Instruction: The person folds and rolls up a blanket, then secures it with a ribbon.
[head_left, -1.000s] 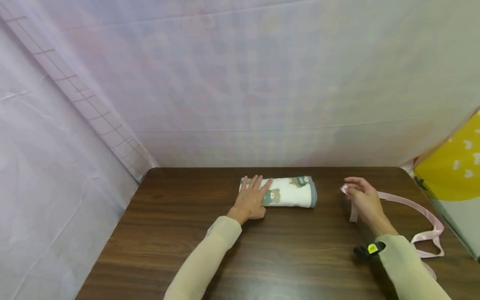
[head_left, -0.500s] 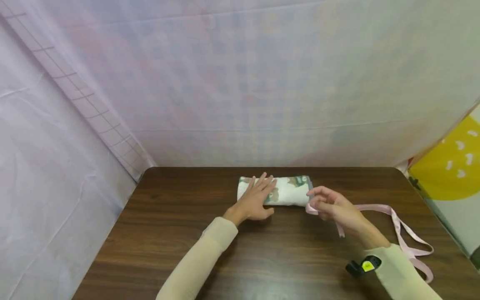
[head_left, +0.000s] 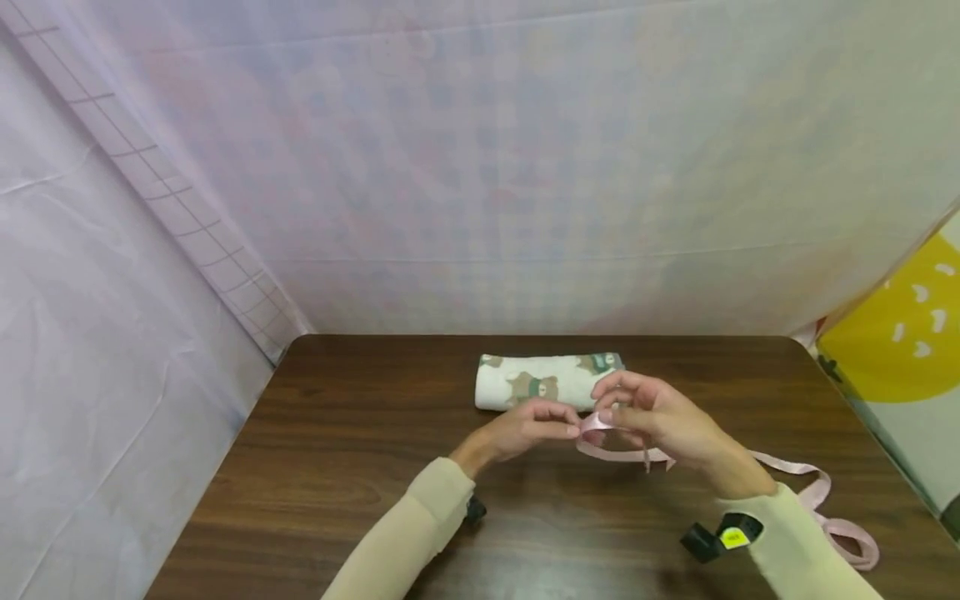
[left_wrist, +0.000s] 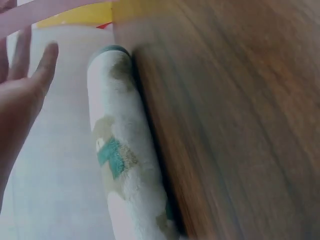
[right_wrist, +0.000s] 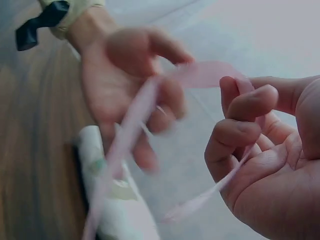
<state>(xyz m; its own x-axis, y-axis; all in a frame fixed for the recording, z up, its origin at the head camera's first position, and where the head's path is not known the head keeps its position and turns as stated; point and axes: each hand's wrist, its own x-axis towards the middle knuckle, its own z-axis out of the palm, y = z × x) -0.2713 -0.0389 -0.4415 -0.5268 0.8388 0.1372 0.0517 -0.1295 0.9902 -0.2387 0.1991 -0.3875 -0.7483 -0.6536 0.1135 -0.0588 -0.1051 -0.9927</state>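
A pink satin ribbon (head_left: 618, 456) is held between both hands in front of a rolled white towel (head_left: 495, 385) with a bear print. My left hand (head_left: 517, 432) pinches the ribbon between thumb and index finger. My right hand (head_left: 686, 429) grips it a little to the right, thumb against fingers, near the towel's right end. In the right wrist view the ribbon (right_wrist: 127, 132) arcs from the right hand's fingers to the left hand (right_wrist: 115, 75), and its short end dangles. The left wrist view shows the towel (left_wrist: 117, 135) lying rolled on the wood.
The brown wooden table (head_left: 337, 483) runs back to a pale curtain (head_left: 450, 167). The ribbon's long tail coils at the table's right side, next to the right sleeve (head_left: 802, 542). A yellow patterned sheet (head_left: 892, 342) hangs beyond the right edge.
The right hand has carried the ribbon leftward to the towel's front. My left hand has lifted off the towel, moved toward the right hand and taken hold of the ribbon.
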